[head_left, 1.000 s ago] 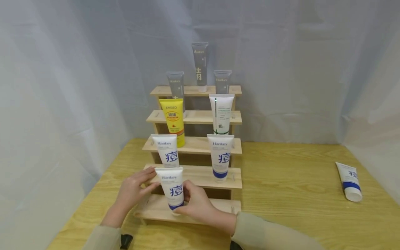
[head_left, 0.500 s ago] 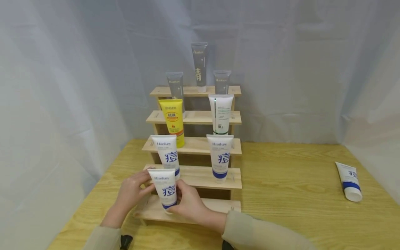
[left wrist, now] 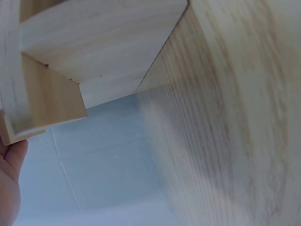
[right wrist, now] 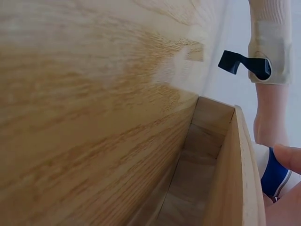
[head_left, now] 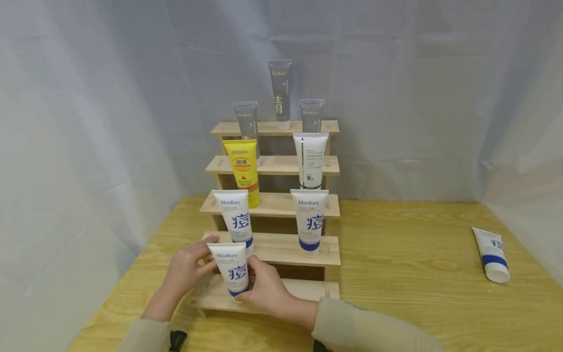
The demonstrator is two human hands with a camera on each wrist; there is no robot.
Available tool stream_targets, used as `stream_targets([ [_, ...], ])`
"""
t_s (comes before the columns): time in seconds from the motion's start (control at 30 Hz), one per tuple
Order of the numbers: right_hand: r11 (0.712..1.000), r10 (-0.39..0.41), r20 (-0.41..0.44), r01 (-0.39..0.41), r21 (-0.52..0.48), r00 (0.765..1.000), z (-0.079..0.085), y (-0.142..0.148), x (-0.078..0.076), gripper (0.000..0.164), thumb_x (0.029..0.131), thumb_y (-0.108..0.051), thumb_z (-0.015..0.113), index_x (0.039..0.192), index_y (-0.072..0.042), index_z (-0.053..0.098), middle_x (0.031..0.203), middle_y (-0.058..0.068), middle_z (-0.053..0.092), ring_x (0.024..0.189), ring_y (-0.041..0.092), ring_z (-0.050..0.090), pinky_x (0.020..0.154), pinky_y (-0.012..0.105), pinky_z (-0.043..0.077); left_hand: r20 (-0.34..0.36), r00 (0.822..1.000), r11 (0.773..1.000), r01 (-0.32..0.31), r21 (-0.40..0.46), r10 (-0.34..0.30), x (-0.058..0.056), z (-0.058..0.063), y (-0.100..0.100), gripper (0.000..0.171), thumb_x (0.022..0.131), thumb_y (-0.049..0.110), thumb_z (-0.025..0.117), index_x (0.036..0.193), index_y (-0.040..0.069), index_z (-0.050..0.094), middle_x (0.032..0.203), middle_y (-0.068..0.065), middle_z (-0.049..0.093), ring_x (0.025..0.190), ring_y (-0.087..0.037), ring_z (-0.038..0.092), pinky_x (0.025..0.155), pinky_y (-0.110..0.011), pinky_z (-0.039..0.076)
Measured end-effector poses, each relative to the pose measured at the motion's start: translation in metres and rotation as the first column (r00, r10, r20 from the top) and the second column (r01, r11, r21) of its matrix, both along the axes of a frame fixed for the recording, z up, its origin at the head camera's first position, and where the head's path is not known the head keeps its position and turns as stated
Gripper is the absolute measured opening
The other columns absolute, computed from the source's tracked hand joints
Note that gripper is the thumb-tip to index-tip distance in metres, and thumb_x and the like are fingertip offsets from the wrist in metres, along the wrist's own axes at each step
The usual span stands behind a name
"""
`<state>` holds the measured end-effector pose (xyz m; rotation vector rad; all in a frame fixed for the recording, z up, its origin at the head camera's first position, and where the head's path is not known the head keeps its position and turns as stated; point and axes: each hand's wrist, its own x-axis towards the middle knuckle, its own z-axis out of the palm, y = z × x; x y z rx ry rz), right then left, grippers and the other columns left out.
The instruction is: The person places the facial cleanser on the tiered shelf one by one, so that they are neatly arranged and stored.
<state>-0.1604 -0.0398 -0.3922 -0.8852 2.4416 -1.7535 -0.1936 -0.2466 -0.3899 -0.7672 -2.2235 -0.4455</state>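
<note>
My right hand (head_left: 270, 288) pinches a white squeeze tube (head_left: 230, 261) with blue lettering low down, near its blue band (right wrist: 273, 174). The tube stands upright, its base right at the lowest step of a wooden tiered display stand (head_left: 290, 252). At the stand's left end, my left hand (head_left: 186, 264) holds the second step, fingers over its top and the thumb lower, near the tube. In the left wrist view, a digit (left wrist: 18, 155) meets the edge of a board. Behind the held tube, two matching tubes stand on the second step, one left (head_left: 233, 215) and one right (head_left: 310, 220).
Higher steps carry a yellow tube (head_left: 244, 168), a white tube with green print (head_left: 311, 159) and grey tubes, one at the top (head_left: 280, 93). Another blue-banded tube (head_left: 490, 252) lies on the wooden table (head_left: 404, 254) at the right. Pale curtains hang around.
My right hand has shifted the white tube left along the lowest step, and it now sits slightly lower. The left hand has stayed in place.
</note>
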Motion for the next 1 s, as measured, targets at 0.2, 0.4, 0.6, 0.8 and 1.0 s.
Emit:
stream_targets([
  [0.2,1.0,-0.008,-0.002,0.008,0.0,1.0,-0.002,-0.001,0.001,0.051,0.058,0.009,0.076,0.101,-0.001,0.051,0.098,0.008,0.061,0.088,0.012,0.059,0.076,0.015,0.048,-0.005,1.0,1.0,0.003,0.004,-0.003,0.001,0.0,0.0,0.065,0.083,0.058,0.036,0.083,0.001,0.067,0.097,-0.017,0.064,0.086,-0.033,0.061,0.071,-0.047,0.05],
  [0.4,1.0,0.001,0.001,-0.001,-0.003,1.0,-0.004,-0.002,0.0,0.052,0.058,0.01,0.076,0.102,-0.001,0.051,0.098,0.008,0.06,0.089,0.011,0.059,0.076,0.016,0.048,0.005,1.0,1.0,-0.002,0.005,0.002,0.002,0.0,0.001,0.065,0.083,0.059,0.036,0.082,0.001,0.066,0.097,-0.018,0.063,0.087,-0.033,0.061,0.072,-0.047,0.05],
  [0.6,1.0,0.011,0.003,-0.011,-0.003,1.0,-0.005,-0.002,0.0,0.052,0.06,0.01,0.075,0.104,-0.001,0.05,0.1,0.008,0.059,0.091,0.012,0.058,0.077,0.016,0.048,0.012,1.0,1.0,-0.011,0.003,0.011,0.002,0.001,0.001,0.067,0.083,0.06,0.034,0.082,0.001,0.066,0.097,-0.018,0.063,0.087,-0.033,0.061,0.071,-0.047,0.05],
  [0.8,0.999,0.036,0.019,-0.036,-0.009,0.999,-0.004,0.001,0.0,0.054,0.062,0.008,0.075,0.109,-0.001,0.049,0.104,0.008,0.058,0.095,0.013,0.056,0.079,0.016,0.047,0.003,1.0,1.0,-0.009,-0.001,0.009,0.001,0.001,0.002,0.067,0.083,0.059,0.034,0.084,0.0,0.066,0.097,-0.018,0.063,0.086,-0.034,0.061,0.071,-0.047,0.05],
  [1.0,0.999,0.051,0.057,-0.051,0.007,0.997,0.0,0.012,-0.001,0.051,0.067,-0.001,0.076,0.111,-0.006,0.051,0.107,0.003,0.059,0.099,0.009,0.054,0.085,0.02,0.045,0.004,1.0,1.0,-0.006,0.0,0.006,0.001,0.001,0.001,0.066,0.083,0.059,0.035,0.083,0.001,0.066,0.097,-0.018,0.063,0.086,-0.033,0.061,0.072,-0.046,0.05],
])
